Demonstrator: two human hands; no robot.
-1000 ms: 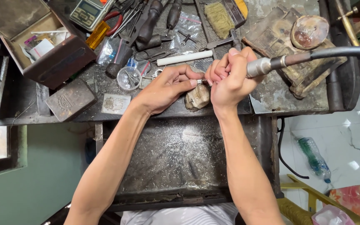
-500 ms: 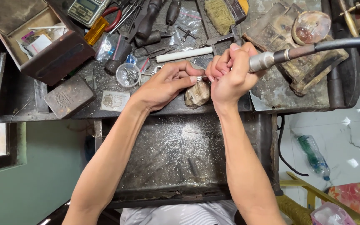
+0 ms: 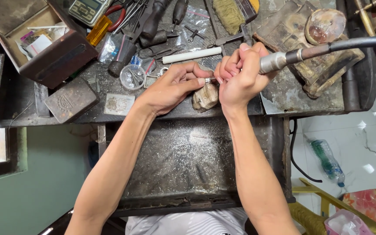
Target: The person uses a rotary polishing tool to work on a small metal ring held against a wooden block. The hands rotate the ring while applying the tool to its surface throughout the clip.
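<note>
While the green wall (image 3: pixel 31 191) is filling the lower left of the frame, an open wooden box (image 3: pixel 44 43) of odds and ends is sitting in the upper left on a dark, scarred workbench (image 3: pixel 292 93). A little right of it, a flat metal block (image 3: pixel 71 103) is lying near the bench's front edge, with a small round clear dish (image 3: pixel 132 77) and a white rod (image 3: pixel 191 55) lying further in among pliers and other tools. Below the bench top, a metal catch tray (image 3: pixel 188 169) dusted with filings is taking up the middle of the frame. Just above it, the left hand (image 3: pixel 170 87) is pinching a small silver ring (image 3: pixel 208 80) between thumb and fingertips, holding it over a worn wooden peg (image 3: pixel 205 96) that is jutting out from the bench edge. Touching it from the right, the right hand (image 3: pixel 239 76) is clenching around the metal handpiece (image 3: pixel 277 61) of a rotary tool, whose black flexible shaft (image 3: pixel 362 43) is running off toward the upper right. Its tip is meeting the ring, though the contact point is too small to see clearly. In the upper right a shell-like bowl (image 3: pixel 325 26) is resting on the bench. Further right, a plastic bottle (image 3: pixel 327 161) is lying on the white tiled floor (image 3: pixel 370 143).
</note>
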